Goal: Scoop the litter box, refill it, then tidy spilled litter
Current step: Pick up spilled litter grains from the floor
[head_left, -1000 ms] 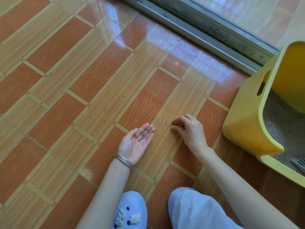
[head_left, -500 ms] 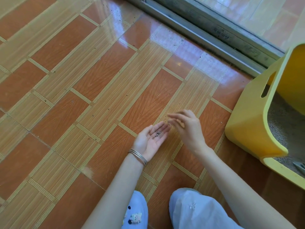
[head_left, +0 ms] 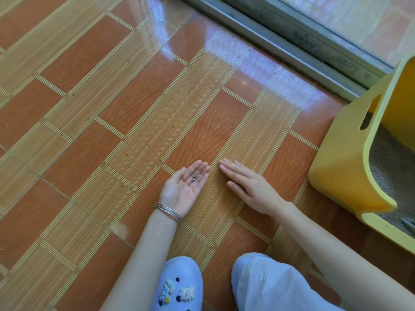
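My left hand (head_left: 185,189) lies palm up on the tiled floor, fingers straight, with a small heap of grey litter grains (head_left: 195,177) in the palm. My right hand (head_left: 248,186) lies flat, palm down, on the floor just right of it, fingers straight and pointing up-left. The yellow litter box (head_left: 341,171) stands at the right edge, with grey litter (head_left: 388,167) inside. A few dark specks of spilled litter (head_left: 243,55) dot the floor near the door track.
A grey sliding-door track (head_left: 292,41) runs across the top right. My light blue clog (head_left: 179,286) and my trouser knee (head_left: 269,286) are at the bottom. A scoop's grey tip (head_left: 407,222) shows in the box's lower corner.
My right hand went from pinching grains off the floor, to dropping them over my left palm, to lying flat on the floor. The left hand shifted slightly and holds more grains.
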`<state>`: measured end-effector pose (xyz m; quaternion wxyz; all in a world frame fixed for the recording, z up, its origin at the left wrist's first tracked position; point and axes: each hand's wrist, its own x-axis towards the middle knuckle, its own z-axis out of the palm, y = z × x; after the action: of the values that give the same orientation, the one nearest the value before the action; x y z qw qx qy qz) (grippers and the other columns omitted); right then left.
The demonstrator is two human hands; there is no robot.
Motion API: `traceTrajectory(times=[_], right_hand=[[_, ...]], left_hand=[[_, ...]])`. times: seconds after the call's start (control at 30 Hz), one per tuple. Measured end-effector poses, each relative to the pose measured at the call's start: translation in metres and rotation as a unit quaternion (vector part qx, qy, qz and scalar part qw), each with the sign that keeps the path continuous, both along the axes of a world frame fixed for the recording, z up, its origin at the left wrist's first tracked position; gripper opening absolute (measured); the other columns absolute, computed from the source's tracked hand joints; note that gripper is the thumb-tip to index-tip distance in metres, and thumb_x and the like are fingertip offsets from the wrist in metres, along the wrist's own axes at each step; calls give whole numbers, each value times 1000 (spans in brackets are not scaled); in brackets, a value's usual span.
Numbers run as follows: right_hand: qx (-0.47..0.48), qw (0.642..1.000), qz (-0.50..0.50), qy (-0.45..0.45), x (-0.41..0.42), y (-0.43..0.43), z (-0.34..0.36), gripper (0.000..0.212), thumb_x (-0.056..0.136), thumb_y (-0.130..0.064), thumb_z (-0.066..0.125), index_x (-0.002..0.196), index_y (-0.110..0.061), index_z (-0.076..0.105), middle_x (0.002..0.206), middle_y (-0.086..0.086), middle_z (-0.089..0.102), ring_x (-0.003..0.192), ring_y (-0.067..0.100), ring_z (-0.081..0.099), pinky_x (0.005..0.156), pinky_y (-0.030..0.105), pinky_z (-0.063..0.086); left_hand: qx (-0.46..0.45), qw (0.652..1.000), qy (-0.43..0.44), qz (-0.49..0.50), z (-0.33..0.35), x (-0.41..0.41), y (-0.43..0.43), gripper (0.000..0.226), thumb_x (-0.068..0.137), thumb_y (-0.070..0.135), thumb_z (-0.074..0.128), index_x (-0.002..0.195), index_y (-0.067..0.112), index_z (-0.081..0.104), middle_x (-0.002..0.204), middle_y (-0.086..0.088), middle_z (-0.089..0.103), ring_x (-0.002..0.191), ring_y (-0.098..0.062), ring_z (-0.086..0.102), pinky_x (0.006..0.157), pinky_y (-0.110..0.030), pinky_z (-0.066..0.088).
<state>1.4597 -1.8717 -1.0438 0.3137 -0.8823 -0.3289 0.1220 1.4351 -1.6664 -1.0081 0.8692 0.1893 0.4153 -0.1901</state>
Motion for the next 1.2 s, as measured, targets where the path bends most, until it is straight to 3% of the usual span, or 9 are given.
traceTrajectory(times=[0.1,0.17,0.4,0.57,0.67,0.77,0.87,0.97,1.2], right_hand=[[40,984,-172,24,-3,-9,-3,49,98,-29,39,141,-6,35,149,5,32,140,11,22,117,34,17],[8,976,-217,26,-8,-9,-5,53,98,-33,34,143,-5,30,151,7,27,142,11,16,118,31,10],[52,982,-171,67,-25,43,-4,51,98,-28,30,143,-3,26,152,8,21,142,10,10,117,26,2],[139,961,-233,49,-12,37,13,37,93,-10,51,129,-8,52,134,5,49,127,11,42,109,23,30],[71,962,-262,29,-3,9,17,38,85,-11,65,122,-9,59,115,1,51,109,14,52,98,29,43],[-12,976,-212,56,-3,-8,13,61,72,-23,77,127,-9,54,116,7,49,111,16,44,99,20,32],[-19,984,-175,38,-7,-5,4,71,63,-27,83,125,-9,56,113,9,49,108,16,42,97,23,32],[3,976,-218,12,-9,7,-1,62,64,-28,82,119,-9,62,106,5,49,100,11,42,90,18,32],[34,964,-263,-19,-2,14,-1,22,73,-20,76,93,-12,72,89,0,60,81,14,57,71,28,51]], left_hand=[[-4,1000,-4,-5,-1,-2,-1,36,100,15,32,110,-6,59,109,-20,66,99,-28,66,87,-39,52],[-9,1000,-5,-6,-3,-4,-2,36,100,15,32,110,-6,59,108,-20,67,97,-28,67,87,-39,52],[-6,1000,-13,-9,-2,-8,0,36,100,17,32,110,-6,59,109,-20,66,101,-29,65,89,-38,51],[-4,1000,-14,-1,-3,-11,4,36,100,16,33,110,-6,59,109,-20,67,98,-29,67,89,-39,51],[-6,1000,-15,2,-3,-12,5,35,100,15,33,109,-6,59,109,-20,66,97,-28,67,89,-39,52],[-9,1000,-15,-1,-4,-13,4,35,100,16,33,111,-6,59,111,-20,66,99,-28,67,89,-38,52],[-11,1000,-15,-9,-4,-13,2,36,100,16,32,113,-6,58,111,-20,66,100,-28,66,89,-37,52],[-11,1000,-13,-13,-4,-13,1,36,100,16,33,113,-6,58,111,-20,66,100,-28,66,88,-37,53],[-11,1000,-14,-25,-4,-13,-3,35,100,16,34,112,-6,59,112,-20,65,104,-29,64,89,-36,52]])
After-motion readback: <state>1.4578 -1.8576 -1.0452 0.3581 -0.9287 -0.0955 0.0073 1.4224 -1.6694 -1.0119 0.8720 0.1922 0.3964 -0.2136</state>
